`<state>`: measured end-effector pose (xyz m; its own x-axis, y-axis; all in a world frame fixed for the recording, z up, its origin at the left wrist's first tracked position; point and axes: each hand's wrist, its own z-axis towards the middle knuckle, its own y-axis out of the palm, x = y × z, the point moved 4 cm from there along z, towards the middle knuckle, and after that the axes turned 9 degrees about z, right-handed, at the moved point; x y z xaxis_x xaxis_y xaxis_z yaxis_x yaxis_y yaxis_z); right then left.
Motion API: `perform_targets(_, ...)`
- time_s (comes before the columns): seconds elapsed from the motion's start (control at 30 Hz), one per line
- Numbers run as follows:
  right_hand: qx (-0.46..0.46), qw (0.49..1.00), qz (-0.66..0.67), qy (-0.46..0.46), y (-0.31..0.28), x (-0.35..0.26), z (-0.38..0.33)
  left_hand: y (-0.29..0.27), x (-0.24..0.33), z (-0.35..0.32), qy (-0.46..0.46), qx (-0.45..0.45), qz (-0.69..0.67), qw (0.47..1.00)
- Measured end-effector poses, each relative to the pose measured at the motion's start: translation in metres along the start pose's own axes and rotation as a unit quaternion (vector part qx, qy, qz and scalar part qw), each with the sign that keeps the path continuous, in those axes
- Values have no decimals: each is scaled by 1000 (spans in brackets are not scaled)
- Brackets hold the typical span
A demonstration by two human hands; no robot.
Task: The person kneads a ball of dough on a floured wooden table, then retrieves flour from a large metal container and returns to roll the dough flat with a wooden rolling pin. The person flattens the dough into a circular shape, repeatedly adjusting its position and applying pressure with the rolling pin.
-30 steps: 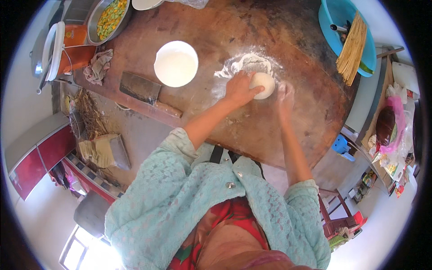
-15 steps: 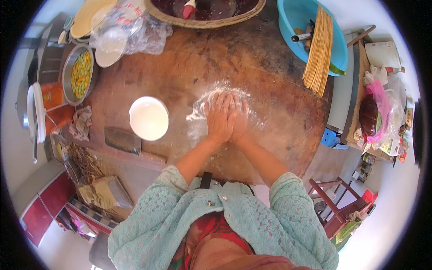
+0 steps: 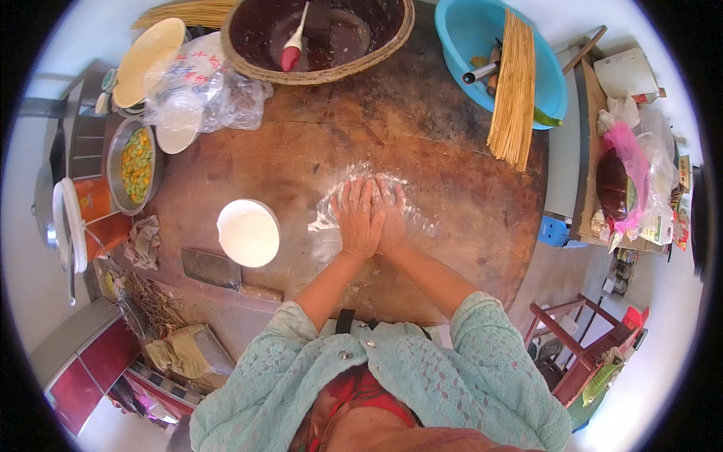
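On the wooden table, my left hand (image 3: pixel 357 218) and my right hand (image 3: pixel 391 215) press down side by side, touching, with fingers stretched forward. Part of the right hand lies under the left. Around their fingertips spreads a patch of white flour (image 3: pixel 322 216). Whatever is beneath the palms is hidden. To the left of them stands a white bowl (image 3: pixel 249 233) with pale contents. A cleaver (image 3: pixel 213 268) with a wooden handle lies near the table's front left edge.
A large dark basin (image 3: pixel 324 77) with a red-tipped brush sits at the back. Far right, a blue basin (image 3: pixel 553 79) has a bundle of straw-coloured stalks (image 3: pixel 514 98) across it. At left are a metal bowl of chopped vegetables (image 3: pixel 137 166), plastic bags (image 3: pixel 218 94) and a crumpled cloth (image 3: pixel 143 241).
The view has tilted, so the back basin shows more fully and the table things sit lower. Both hands remain pressed on the floured patch, the right fingers showing a little more.
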<state>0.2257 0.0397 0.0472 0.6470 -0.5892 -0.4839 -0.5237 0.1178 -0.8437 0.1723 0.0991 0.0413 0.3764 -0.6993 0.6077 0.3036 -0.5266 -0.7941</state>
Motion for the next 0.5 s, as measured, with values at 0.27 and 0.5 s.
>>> perform_targets(0.27,149,688,671,232,-78,85,19,-5,30,20,14,-51,158,986)
perform_targets(0.5,340,631,668,200,-150,159,13,10,36,11,42,-106,224,968)
